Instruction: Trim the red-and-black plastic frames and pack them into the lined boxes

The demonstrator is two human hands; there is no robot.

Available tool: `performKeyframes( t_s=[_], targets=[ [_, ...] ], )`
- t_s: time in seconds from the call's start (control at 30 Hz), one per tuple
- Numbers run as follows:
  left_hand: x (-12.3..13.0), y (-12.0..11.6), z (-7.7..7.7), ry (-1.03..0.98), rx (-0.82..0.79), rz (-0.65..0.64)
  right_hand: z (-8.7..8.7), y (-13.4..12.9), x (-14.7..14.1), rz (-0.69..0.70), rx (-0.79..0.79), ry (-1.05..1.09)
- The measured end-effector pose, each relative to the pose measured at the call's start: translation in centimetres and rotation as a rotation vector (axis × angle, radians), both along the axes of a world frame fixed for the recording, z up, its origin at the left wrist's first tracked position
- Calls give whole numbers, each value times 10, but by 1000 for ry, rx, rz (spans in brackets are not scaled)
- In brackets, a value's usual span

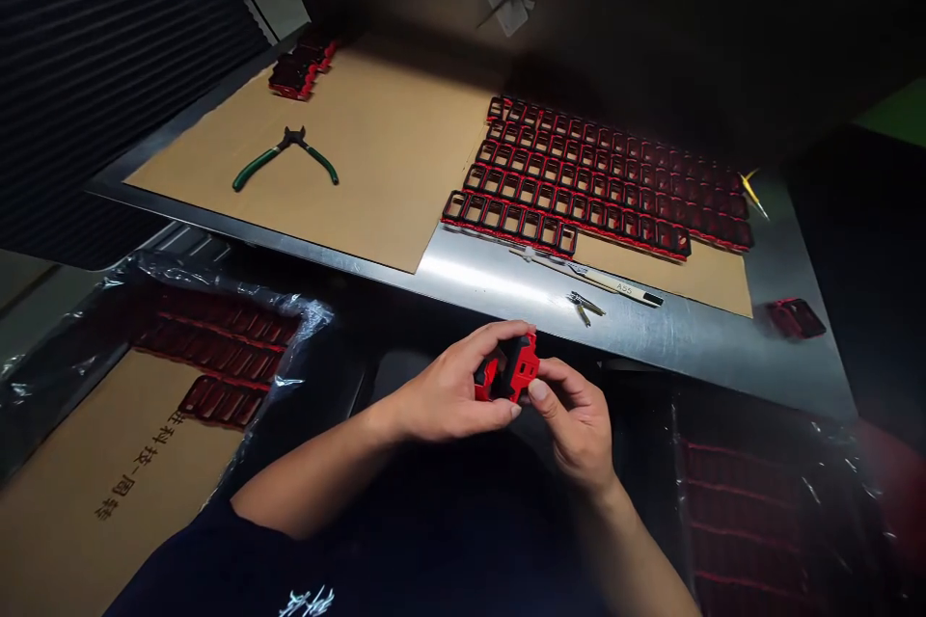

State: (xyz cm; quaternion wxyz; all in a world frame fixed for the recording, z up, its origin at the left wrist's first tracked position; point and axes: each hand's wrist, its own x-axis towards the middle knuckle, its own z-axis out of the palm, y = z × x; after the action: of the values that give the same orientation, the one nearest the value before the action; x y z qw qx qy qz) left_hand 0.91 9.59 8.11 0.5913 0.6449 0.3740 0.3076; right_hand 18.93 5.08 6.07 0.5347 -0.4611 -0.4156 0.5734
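Observation:
A red and black plastic part [522, 368] is held up in front of the table's near edge. My left hand [452, 386] grips it from the left, thumb below and fingers over the top. The thumb and forefinger of my right hand [583, 419] pinch its right side. Behind my hands, rows of similar red and black parts [564, 178] stand on cardboard on the metal table [463, 268]. Small metal clippers [585, 307] and a white pen-like tool marked A55 [614, 282] lie between those rows and my hands.
Green-handled pliers [293, 149] lie on cardboard [376, 164] at left, with stacked parts [296, 72] behind. One part [796, 318] and a yellow tool [753, 193] are at right. Plastic-lined containers hold parts at lower left [224, 400] and lower right [745, 521].

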Motion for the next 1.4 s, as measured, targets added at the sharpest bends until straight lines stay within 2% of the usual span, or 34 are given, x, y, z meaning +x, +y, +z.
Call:
performKeyframes(
  t_s=[0.4, 0.6, 0.73, 0.93, 1.07, 1.23, 1.4],
  targets=[
    [10, -8, 1, 21, -279, -7, -7, -7, 12, 62, -127, 40],
    [7, -20, 0, 56, -416, -28, -18, -19, 13, 129, -238, 152],
    [6, -22, 0, 101, -355, -34, -24, -25, 14, 144, -271, 191],
    [5, -21, -6, 54, -108, -56, -22, -23, 18, 120, -243, 180],
    [6, -20, -12, 29, -12, -76, -21, -21, 19, 117, -226, 189],
    [7, -19, -13, -1, 7, -84, -21, -22, 20, 134, -170, 196],
    [4, -19, -13, -35, -87, -85, -20, -22, 22, 155, -133, 228]
  ],
)
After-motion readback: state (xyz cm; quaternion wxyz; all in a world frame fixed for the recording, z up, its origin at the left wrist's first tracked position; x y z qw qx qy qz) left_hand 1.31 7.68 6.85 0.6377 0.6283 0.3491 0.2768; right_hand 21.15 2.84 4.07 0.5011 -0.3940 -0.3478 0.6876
